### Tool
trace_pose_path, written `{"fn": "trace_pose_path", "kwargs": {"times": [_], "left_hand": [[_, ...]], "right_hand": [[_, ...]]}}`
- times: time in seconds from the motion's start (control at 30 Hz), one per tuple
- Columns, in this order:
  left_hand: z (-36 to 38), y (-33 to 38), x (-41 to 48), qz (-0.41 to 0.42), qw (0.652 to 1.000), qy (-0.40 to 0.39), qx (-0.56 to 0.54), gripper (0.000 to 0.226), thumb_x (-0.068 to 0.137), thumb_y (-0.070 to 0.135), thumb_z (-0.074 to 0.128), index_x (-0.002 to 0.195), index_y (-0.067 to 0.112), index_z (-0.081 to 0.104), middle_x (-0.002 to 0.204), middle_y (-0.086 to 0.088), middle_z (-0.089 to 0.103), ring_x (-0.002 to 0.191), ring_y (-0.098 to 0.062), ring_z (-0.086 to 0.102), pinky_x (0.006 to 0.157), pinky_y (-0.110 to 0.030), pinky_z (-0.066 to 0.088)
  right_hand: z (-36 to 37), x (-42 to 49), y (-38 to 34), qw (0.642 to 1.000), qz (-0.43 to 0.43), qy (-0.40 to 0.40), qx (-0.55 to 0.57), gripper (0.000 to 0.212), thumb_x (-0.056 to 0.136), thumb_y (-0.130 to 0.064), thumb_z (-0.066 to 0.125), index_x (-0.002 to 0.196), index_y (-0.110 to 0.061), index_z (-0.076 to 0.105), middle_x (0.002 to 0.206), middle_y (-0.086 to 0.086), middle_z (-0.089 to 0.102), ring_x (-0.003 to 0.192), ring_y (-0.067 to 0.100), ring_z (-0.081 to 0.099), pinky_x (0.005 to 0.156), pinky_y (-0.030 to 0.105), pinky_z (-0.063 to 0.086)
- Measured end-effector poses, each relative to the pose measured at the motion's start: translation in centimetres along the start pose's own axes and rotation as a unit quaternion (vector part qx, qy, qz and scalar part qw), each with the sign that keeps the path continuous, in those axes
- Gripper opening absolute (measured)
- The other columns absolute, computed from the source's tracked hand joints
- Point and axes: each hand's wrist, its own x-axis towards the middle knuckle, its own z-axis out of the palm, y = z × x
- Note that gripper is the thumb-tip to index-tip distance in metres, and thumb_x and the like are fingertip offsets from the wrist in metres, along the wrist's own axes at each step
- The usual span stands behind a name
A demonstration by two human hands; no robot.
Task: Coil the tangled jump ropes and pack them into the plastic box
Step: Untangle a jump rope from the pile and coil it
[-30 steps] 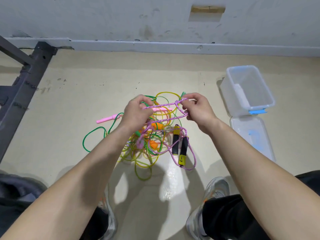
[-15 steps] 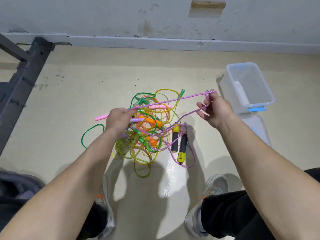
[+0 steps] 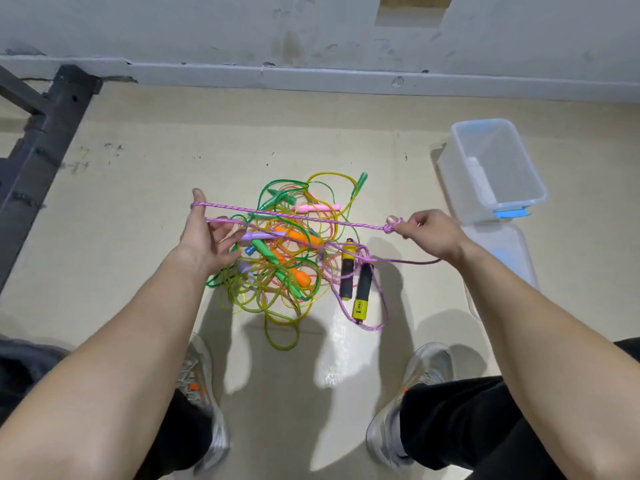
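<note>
So the person is standing right over the tangled pile (image 3: pixel 277 271) of jump ropes on the floor, with a shoe (image 3: pixel 204 393) on either side of its near edge. Both hands are hovering above the pile and stretching a purple rope (image 3: pixel 304 218) tight across it. The left hand (image 3: pixel 204 233), over the pile's left edge, is spread wide with the fingers straight, and the rope is hooking round one raised finger rather than being gripped. The right hand (image 3: pixel 433 233), just right of the pile, is pinching the rope at a small knot (image 3: pixel 389 228), with the other fingers curling in.

More purple cord is trailing down to the pile's right side and looping around two black and yellow handles (image 3: pixel 362 289) lying side by side there. Green, yellow and orange cords are making up most of the heap, with a pink handle (image 3: pixel 318 207) poking out at its far side.

The plastic box (image 3: pixel 446 157) is sitting open to the far right of the pile, and its lid (image 3: pixel 502 251) is lying flat beside it, closer to the person. A dark metal frame (image 3: pixel 45 133) is running along well left of the pile.
</note>
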Motion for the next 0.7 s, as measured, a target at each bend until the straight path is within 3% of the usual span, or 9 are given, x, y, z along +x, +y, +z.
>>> {"fn": "trace_pose_path", "kwargs": {"times": [0.07,0.13,0.2,0.23,0.3,0.4,0.47,0.57,0.7], "left_hand": [[0.6,0.2,0.5,0.020,0.997,-0.011,-0.075,0.069,0.086,0.082,0.041,0.076,0.015,0.052,0.063,-0.002,0.060,0.099,-0.025,0.069,0.091,-0.043,0.055],[0.9,0.5,0.9,0.025,0.996,-0.041,-0.076,0.073,0.085,0.085,0.034,0.067,0.016,0.050,0.076,-0.005,0.061,0.098,-0.027,0.069,0.091,-0.041,0.053],[1.3,0.8,1.2,0.004,0.995,-0.085,-0.060,0.075,0.078,0.091,0.036,0.052,0.021,0.035,0.062,-0.001,0.047,0.074,-0.025,0.069,0.084,-0.034,0.048],[1.6,0.9,1.2,0.003,0.997,-0.074,-0.030,0.075,0.077,0.090,0.043,0.046,0.022,0.033,0.055,0.001,0.035,0.056,-0.022,0.059,0.075,-0.029,0.045],[1.9,1.2,2.0,0.065,0.988,0.015,0.142,0.066,0.080,0.078,0.057,0.049,0.020,0.047,0.056,0.003,0.034,0.047,-0.016,0.045,0.058,-0.025,0.045],[1.2,1.6,3.5,0.190,0.850,0.158,0.466,0.043,0.078,0.056,0.066,0.078,0.014,0.064,0.077,-0.011,0.062,0.079,-0.031,0.066,0.069,-0.035,0.053],[-0.1,2.3,4.8,0.192,0.780,0.241,0.545,0.038,0.082,0.046,0.060,0.093,0.010,0.068,0.102,-0.020,0.069,0.100,-0.039,0.065,0.079,-0.037,0.048],[-1.6,3.3,6.7,0.142,0.800,0.289,0.506,0.040,0.085,0.044,0.058,0.100,0.008,0.066,0.112,-0.020,0.068,0.100,-0.037,0.063,0.078,-0.036,0.044],[-0.5,2.1,9.3,0.122,0.860,0.282,0.408,0.044,0.086,0.041,0.058,0.110,0.005,0.066,0.116,-0.019,0.068,0.105,-0.038,0.064,0.086,-0.040,0.051]], "right_hand": [[0.4,-0.1,1.4,0.991,0.018,-0.074,0.111,0.034,0.094,-0.041,0.066,0.079,-0.010,0.070,0.076,-0.002,0.055,0.065,0.017,0.045,0.056,0.026,0.032],[0.9,0.0,3.0,0.974,0.052,-0.117,0.185,0.019,0.097,-0.024,0.063,0.081,-0.017,0.070,0.076,-0.002,0.045,0.060,0.014,0.033,0.053,0.025,0.026],[1.4,0.2,4.3,0.956,0.076,-0.129,0.253,0.017,0.096,-0.009,0.062,0.084,-0.018,0.071,0.079,0.000,0.050,0.056,0.013,0.031,0.054,0.026,0.028],[1.7,0.3,4.8,0.949,0.087,-0.125,0.275,0.019,0.094,-0.002,0.061,0.086,-0.016,0.070,0.082,0.004,0.052,0.055,0.013,0.031,0.055,0.027,0.030],[1.9,0.5,5.6,0.944,0.113,-0.103,0.291,0.025,0.092,0.007,0.056,0.094,-0.013,0.070,0.084,0.011,0.052,0.057,0.014,0.034,0.057,0.028,0.033],[1.9,0.9,7.3,0.947,0.147,-0.048,0.283,0.028,0.093,0.008,0.053,0.106,-0.009,0.071,0.080,0.009,0.054,0.058,0.015,0.035,0.057,0.027,0.035],[1.4,1.2,8.3,0.954,0.151,0.003,0.260,0.014,0.093,-0.003,0.063,0.087,-0.013,0.071,0.082,0.000,0.064,0.056,0.009,0.046,0.054,0.022,0.034],[1.0,1.8,9.6,0.967,0.144,0.029,0.208,0.031,0.087,-0.021,0.076,0.066,-0.018,0.054,0.086,-0.019,0.074,0.057,-0.005,0.053,0.042,0.016,0.028],[2.1,2.8,10.0,0.953,0.161,-0.064,0.249,0.021,0.094,-0.018,0.068,0.073,-0.015,0.068,0.078,-0.005,0.059,0.051,0.011,0.030,0.048,0.023,0.022]]}}
